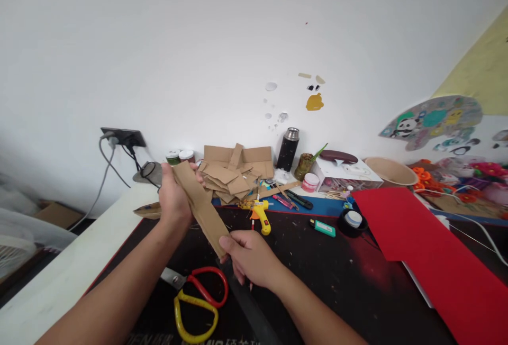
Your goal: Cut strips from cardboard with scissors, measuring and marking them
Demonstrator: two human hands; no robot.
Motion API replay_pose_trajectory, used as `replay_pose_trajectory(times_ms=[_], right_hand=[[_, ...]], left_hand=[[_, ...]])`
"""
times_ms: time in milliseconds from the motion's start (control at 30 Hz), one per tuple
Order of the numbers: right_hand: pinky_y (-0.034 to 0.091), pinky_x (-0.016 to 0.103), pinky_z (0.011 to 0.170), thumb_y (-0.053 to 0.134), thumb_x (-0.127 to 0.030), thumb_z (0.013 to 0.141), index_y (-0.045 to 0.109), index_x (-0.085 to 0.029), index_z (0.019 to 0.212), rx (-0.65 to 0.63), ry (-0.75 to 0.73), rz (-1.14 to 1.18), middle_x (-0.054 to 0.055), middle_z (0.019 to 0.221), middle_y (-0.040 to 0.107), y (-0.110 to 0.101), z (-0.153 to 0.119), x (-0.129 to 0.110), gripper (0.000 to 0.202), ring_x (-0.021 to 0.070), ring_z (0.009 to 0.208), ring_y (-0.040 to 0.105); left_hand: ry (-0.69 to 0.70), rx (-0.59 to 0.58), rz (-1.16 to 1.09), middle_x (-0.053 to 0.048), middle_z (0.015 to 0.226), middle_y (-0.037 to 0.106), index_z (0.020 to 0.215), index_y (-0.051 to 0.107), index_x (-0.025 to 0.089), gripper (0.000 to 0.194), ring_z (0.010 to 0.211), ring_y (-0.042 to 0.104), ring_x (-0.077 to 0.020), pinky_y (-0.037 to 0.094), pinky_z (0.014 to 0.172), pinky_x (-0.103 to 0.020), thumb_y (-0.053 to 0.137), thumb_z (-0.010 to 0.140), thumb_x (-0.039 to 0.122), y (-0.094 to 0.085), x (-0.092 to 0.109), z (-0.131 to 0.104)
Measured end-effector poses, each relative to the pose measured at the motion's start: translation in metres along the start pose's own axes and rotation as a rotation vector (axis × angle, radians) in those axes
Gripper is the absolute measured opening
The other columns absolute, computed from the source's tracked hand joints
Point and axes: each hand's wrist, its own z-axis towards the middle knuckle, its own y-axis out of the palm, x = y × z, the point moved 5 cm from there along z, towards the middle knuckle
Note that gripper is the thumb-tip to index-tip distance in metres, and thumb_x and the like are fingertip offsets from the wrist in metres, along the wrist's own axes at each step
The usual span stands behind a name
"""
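A long strip of brown cardboard (201, 208) slants between my two hands above the dark mat. My left hand (174, 197) grips its upper end, with the thumb on the near edge and fingertips showing behind. Its lower end is pinched between the thumb and fingers of my right hand (248, 257). Beneath the strip lie scissors (202, 302) with one red and one yellow handle, part of their blade hidden by my left forearm. A dark flat bar (252, 308) runs from under my right hand toward the front edge.
Cut cardboard pieces (228, 175) are heaped by the wall. A yellow glue gun (261, 217), a green-and-white box cutter (323, 227) and a black thermos (288, 149) stand or lie beyond my hands. Red sheets (428, 244) cover the right side. A wall socket (124, 137) holds plugged cords.
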Motion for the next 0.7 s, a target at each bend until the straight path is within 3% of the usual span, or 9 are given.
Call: replay_pose_trajectory(times_ms=[267, 400, 500, 700], right_hand=[[0.03, 0.019, 0.034, 0.075, -0.091, 0.075, 0.055, -0.023, 0.077, 0.084, 0.001, 0.186, -0.007, 0.051, 0.06, -0.01, 0.001, -0.01, 0.071, 0.0086, 0.035, 0.05], [0.03, 0.019, 0.035, 0.081, -0.085, 0.074, 0.057, -0.023, 0.076, 0.245, -0.042, 0.234, -0.007, 0.047, 0.058, -0.031, 0.0, -0.018, 0.067, 0.0086, 0.034, 0.048], [0.029, 0.019, 0.035, 0.086, -0.079, 0.072, 0.059, -0.021, 0.073, 0.446, -0.112, 0.349, -0.007, 0.045, 0.055, -0.057, -0.003, -0.024, 0.064, 0.009, 0.035, 0.047], [0.026, 0.019, 0.036, 0.088, -0.077, 0.07, 0.054, -0.023, 0.074, 0.661, -0.205, 0.468, -0.01, 0.048, 0.048, -0.093, -0.008, -0.03, 0.064, 0.0077, 0.036, 0.044]], left_hand=[[0.021, 0.058, -0.01, -0.004, 0.064, 0.069, 0.086, 0.075, 0.022, 0.053, 0.058, 0.064, -0.0215, 0.056, 0.056, -0.034, 0.053, 0.102, 0.067, -0.012, -0.01, 0.006], [0.012, 0.007, 0.048, -0.008, 0.075, 0.077, 0.09, 0.076, 0.019, 0.052, 0.071, 0.074, -0.0236, 0.061, 0.068, -0.034, 0.045, 0.104, 0.059, -0.008, -0.011, 0.016], [-0.003, -0.098, 0.147, -0.01, 0.084, 0.081, 0.092, 0.077, 0.018, 0.043, 0.082, 0.077, -0.0248, 0.061, 0.068, -0.031, 0.05, 0.099, 0.051, -0.004, -0.009, 0.025], [-0.194, -0.395, 0.384, -0.013, 0.087, 0.082, 0.09, 0.084, 0.014, 0.026, 0.064, 0.072, -0.0232, 0.056, 0.053, -0.029, 0.081, 0.074, 0.035, -0.004, -0.003, 0.028]])
